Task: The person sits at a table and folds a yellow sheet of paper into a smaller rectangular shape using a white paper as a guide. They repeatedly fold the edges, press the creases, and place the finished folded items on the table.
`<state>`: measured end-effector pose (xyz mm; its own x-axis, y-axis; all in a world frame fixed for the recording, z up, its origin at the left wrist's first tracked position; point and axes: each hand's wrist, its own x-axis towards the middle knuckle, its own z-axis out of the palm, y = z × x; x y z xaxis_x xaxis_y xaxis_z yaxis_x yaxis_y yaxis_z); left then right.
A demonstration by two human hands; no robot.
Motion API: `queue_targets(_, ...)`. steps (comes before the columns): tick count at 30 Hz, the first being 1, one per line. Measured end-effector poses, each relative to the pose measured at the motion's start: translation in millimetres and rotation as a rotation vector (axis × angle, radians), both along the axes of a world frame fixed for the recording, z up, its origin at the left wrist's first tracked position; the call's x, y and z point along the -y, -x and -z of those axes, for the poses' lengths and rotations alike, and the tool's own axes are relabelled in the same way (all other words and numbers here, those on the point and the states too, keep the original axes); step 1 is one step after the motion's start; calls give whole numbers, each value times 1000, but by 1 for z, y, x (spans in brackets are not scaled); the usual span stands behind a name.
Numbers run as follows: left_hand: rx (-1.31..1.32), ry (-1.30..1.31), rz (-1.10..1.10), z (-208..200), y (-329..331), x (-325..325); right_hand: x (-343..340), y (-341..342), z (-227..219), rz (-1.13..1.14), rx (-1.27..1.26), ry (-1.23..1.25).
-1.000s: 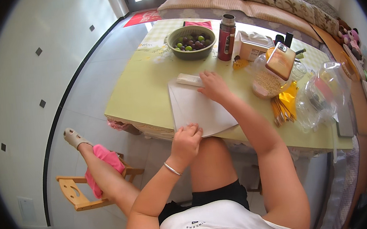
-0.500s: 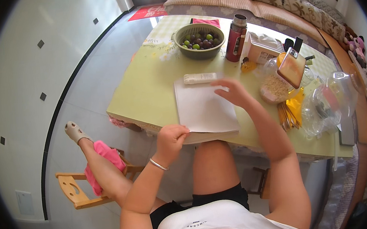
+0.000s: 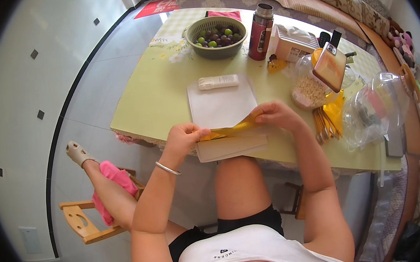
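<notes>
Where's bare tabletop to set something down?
Free: yellowish tabletop between white paper sheet and the left edge; narrower strip between white oblong tube and round grey-green colander. Crowded: right side, with round clear plastic container, glossy gold packets.

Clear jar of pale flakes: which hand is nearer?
Right. The right hand is left of the jar, nearer the wearer; the left hand is farther left, across the yellow strip.
</notes>
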<state>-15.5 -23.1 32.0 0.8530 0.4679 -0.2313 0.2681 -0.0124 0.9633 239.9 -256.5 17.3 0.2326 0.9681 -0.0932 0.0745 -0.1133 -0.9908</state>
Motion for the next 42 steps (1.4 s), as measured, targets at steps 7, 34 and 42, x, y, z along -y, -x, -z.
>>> queue_targets(7,244,-109,92,15,-5,-21,-13,8,28,427,-5,-86)
queue_targets(34,261,-748,-410,54,-28,7,-30,25,26,663,570,-128)
queue_targets(42,258,-743,-400,50,-27,9,-23,34,8,604,684,88)
